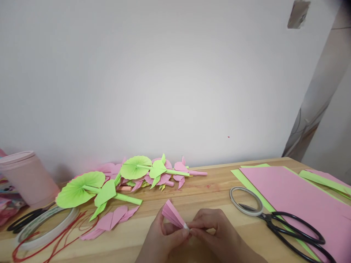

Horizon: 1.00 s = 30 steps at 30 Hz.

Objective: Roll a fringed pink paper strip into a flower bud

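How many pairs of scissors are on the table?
2: black scissors right of the hands, resting on the pink paper's edge; another pair at far left by the tape roll, partly hidden.

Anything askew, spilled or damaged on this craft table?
Nothing damaged. Red string trails loosely over the table edge by the tape roll. Both hands, left and right, pinch a pleated pink paper.

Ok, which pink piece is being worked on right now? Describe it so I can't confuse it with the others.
Start at the wooden table and come to its near edge, between the black scissors and the tape roll. There the left hand and right hand pinch a pleated pink paper fan. Unlike the flat pink petals nearby, it is folded and held off the table.
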### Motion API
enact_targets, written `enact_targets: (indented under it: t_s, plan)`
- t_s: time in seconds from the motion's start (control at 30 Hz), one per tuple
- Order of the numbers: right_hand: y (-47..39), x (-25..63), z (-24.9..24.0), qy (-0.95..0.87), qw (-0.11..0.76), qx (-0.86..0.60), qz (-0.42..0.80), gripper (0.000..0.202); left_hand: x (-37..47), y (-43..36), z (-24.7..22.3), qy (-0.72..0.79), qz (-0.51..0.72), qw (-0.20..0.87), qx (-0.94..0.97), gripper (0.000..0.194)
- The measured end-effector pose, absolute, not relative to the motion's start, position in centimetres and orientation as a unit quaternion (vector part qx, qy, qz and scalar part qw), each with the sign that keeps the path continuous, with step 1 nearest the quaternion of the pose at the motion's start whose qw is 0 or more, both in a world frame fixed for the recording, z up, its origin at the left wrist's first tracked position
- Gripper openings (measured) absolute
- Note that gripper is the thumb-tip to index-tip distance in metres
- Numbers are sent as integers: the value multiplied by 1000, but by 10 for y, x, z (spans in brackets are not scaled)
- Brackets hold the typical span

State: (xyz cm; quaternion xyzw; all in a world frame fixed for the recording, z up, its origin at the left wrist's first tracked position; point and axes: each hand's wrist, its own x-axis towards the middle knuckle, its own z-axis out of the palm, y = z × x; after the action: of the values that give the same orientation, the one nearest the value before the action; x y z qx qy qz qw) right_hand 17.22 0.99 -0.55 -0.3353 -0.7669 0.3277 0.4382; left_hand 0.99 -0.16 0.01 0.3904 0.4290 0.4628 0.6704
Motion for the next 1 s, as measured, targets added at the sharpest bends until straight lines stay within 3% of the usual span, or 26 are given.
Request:
enact_targets:
  t_s: [0.17, 0.4, 0.77, 1.0]
  plan:
    - [9, 171, -5, -772, 437, -338, 315, 16, 11, -3, 2, 440, 475, 664, 374, 109]
    - [8, 171, -4, -764, 435, -344, 331, 15, 11, -4, 2, 444, 477, 665, 364, 102]
    - [4, 165, 0, -717, 396, -459, 344, 11, 16, -5, 2, 451, 475, 617, 437, 104]
    - [7, 165, -4, -705, 391, -454, 379, 12, 14, -4, 1, 441, 469, 634, 428, 107]
